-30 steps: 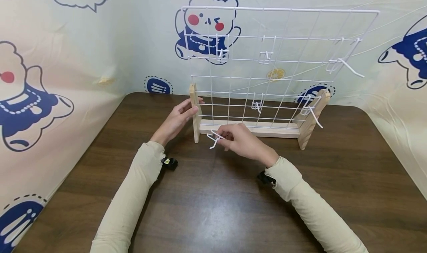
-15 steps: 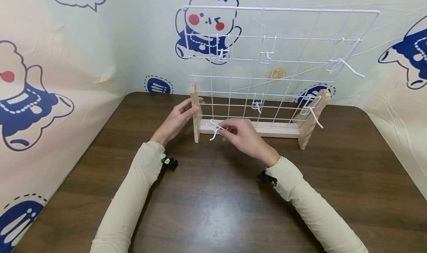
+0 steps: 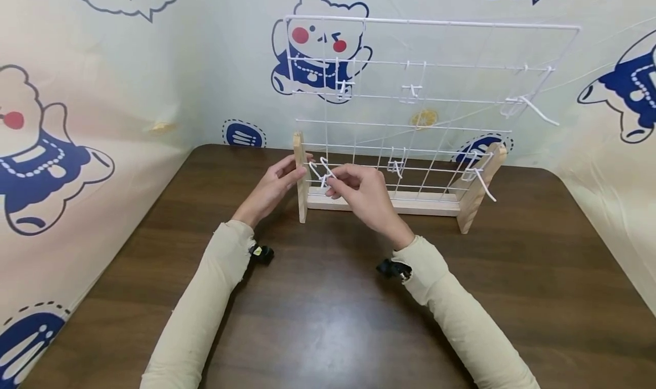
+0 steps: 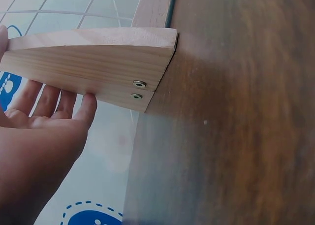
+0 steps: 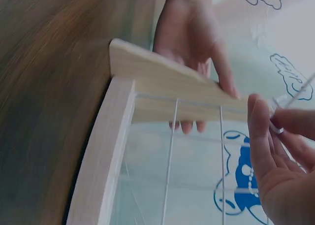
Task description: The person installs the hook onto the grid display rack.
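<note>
A white wire grid (image 3: pixel 435 101) stands upright in a wooden base on the brown table (image 3: pixel 328 320). My left hand (image 3: pixel 281 183) holds the base's left wooden post (image 3: pixel 299 178) between thumb and fingers. The left wrist view shows its fingers (image 4: pixel 54 104) lying along the post (image 4: pixel 98 67). My right hand (image 3: pixel 353 188) pinches a small white wire hook (image 3: pixel 319 171) and holds it against the grid's lower left corner, just beside the post. The right wrist view shows the right hand's fingers (image 5: pixel 280 156) on the hook (image 5: pixel 299 91), with the left hand (image 5: pixel 189 23) behind the post (image 5: pixel 167 82).
Several white hooks hang on the grid, among them one at the upper right (image 3: pixel 530 107), one low on the right (image 3: pixel 479 175) and one low in the middle (image 3: pixel 396 166). The right wooden post (image 3: pixel 479 184) leans at the base bar's (image 3: pixel 410 204) end. Cartoon-printed fabric walls the table's back and sides.
My right hand has lifted the hook from just in front of the base bar up and left to the grid's lower wires. The left hand has stayed on the post.
</note>
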Demonstrator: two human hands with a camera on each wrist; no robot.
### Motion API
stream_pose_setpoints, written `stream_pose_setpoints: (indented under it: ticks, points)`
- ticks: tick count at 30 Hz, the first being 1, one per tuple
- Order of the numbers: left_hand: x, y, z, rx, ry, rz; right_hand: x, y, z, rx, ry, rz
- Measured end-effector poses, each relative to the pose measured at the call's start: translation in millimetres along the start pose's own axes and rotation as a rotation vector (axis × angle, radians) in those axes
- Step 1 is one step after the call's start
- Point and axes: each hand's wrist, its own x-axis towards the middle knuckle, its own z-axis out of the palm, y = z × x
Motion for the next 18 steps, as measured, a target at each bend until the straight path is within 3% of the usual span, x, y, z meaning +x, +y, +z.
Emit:
stream_pose_setpoints:
  ticks: [5, 10, 18]
  points:
    - [-2.0, 0.6, -0.8, -0.010, 0.027, -0.036, 11, 12, 20, 0.090, 0.093, 0.039]
    - [-1.0, -0.1, 0.0, -0.016, 0.015, -0.022, 20, 19, 32, 0.120, 0.145, 0.056]
    - [-3.7, 0.0, -2.3, -0.023, 0.008, 0.000, 32, 25, 43, 0.169, 0.205, -0.006]
